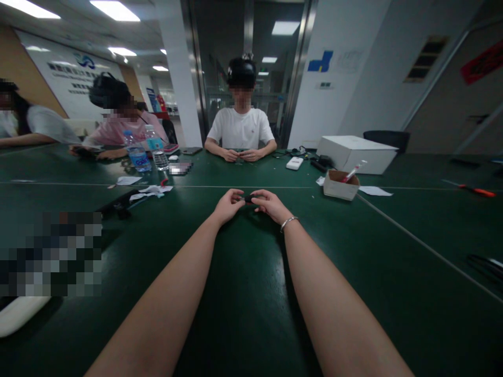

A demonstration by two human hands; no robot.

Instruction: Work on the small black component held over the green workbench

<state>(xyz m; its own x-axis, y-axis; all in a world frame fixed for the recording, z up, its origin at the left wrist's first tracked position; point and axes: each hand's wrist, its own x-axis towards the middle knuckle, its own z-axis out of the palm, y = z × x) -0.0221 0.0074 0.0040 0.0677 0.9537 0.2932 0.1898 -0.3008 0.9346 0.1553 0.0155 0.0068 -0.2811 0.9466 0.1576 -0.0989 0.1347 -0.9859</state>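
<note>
Both my arms stretch forward over the green table (239, 293). Between my hands is a small dark object (249, 199), black with a reddish lower edge; its kind is too small to make out. My left hand (230, 206) pinches its left end with curled fingers. From the other side, my right hand (272, 205) grips the right end between thumb and fingers. A silver bracelet (290, 223) circles my right wrist. The object is held just above or on the tabletop; I cannot tell which.
Two water bottles (156, 149) and paper scraps (151, 192) lie left. To the right are a small cardboard box (341, 186), a large white box (357, 153), a white device (294, 163) and a screwdriver (477, 190). A person (240, 128) sits opposite; others sit at left.
</note>
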